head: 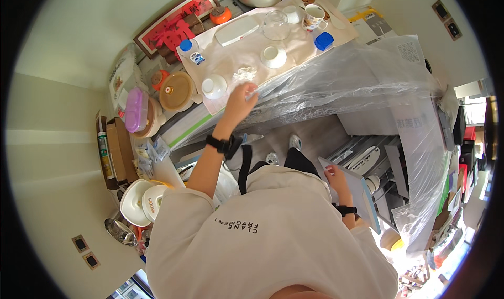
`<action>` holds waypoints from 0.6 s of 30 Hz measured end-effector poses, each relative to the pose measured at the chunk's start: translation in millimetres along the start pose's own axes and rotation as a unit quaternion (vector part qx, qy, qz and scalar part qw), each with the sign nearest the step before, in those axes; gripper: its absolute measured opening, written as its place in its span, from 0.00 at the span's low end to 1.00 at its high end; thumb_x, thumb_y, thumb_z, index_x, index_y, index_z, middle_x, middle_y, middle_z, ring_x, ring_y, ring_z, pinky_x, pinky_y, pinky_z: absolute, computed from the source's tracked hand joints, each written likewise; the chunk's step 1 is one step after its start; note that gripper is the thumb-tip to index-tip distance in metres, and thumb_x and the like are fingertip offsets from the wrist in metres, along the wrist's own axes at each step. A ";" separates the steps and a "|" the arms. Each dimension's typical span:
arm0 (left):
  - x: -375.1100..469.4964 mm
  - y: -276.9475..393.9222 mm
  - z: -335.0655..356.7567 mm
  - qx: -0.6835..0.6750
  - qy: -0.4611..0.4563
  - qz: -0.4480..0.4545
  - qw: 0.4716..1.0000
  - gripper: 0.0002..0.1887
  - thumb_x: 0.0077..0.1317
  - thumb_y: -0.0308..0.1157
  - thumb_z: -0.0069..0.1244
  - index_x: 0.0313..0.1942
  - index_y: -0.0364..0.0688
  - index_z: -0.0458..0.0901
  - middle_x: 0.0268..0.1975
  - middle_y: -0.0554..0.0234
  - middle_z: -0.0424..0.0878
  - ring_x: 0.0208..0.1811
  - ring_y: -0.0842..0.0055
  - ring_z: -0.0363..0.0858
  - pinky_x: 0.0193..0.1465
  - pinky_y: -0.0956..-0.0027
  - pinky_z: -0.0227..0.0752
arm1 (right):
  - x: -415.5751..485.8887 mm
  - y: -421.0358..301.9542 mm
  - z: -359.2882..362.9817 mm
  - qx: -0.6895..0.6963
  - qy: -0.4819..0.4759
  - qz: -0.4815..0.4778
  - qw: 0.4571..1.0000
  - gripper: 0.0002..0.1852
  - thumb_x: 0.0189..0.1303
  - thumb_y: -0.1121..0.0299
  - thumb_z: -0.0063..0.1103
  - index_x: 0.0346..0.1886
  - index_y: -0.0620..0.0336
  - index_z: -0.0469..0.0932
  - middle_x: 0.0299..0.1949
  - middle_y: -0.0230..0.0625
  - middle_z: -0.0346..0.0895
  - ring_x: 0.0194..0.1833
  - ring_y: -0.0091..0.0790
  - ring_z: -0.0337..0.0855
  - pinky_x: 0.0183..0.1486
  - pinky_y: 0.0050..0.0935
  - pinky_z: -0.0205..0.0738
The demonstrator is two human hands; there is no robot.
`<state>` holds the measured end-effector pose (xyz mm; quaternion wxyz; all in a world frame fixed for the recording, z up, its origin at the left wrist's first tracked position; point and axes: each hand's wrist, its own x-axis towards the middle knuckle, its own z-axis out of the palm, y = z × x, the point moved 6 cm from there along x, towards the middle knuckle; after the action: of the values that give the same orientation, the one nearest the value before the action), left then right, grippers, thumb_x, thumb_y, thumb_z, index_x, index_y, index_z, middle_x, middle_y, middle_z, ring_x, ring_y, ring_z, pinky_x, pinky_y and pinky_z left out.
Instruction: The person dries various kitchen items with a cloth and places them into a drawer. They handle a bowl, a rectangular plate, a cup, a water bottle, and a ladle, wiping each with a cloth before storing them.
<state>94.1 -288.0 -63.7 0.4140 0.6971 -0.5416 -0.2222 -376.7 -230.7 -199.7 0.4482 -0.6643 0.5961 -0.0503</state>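
My left hand (242,101) is over the front edge of the cloth-covered counter, fingers bent and a little apart, with nothing plainly in them. Just left of it an upturned white bowl (214,86) sits on the beige cloth (236,53); beyond the fingers lies a crumpled clear wrapper (245,73). Another white bowl (273,57) and a clear glass vessel (276,25) are farther back. Low on the right, my right hand (336,177) is at the upper edge of a pulled-out drawer's front panel (354,192), fingers curled; its exact hold is unclear. Dishes (366,159) show inside the drawer.
A patterned mug (314,17), a blue lid (324,41) and a blue-capped bottle (191,51) stand on the cloth. Lidded pots (177,91) and a purple container (136,110) are at left. Plastic sheeting (346,78) drapes the counter. Another drawer is open beneath my left arm.
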 end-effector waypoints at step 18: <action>236.5 -123.9 -44.8 0.290 0.035 -0.178 0.940 0.39 0.54 0.47 0.67 0.62 0.41 0.71 0.60 0.42 0.73 0.65 0.46 0.69 0.65 0.50 0.70 | 200.7 -173.6 -35.8 -0.005 -0.114 -0.090 0.989 0.17 0.66 0.65 0.63 0.53 0.64 0.79 0.43 0.49 0.86 0.43 0.48 0.87 0.48 0.40 0.80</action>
<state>273.3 -486.2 -107.3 0.1660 0.8794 -0.4348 -0.1007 -211.5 -437.4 -158.5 0.5030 -0.7192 0.4792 -0.0114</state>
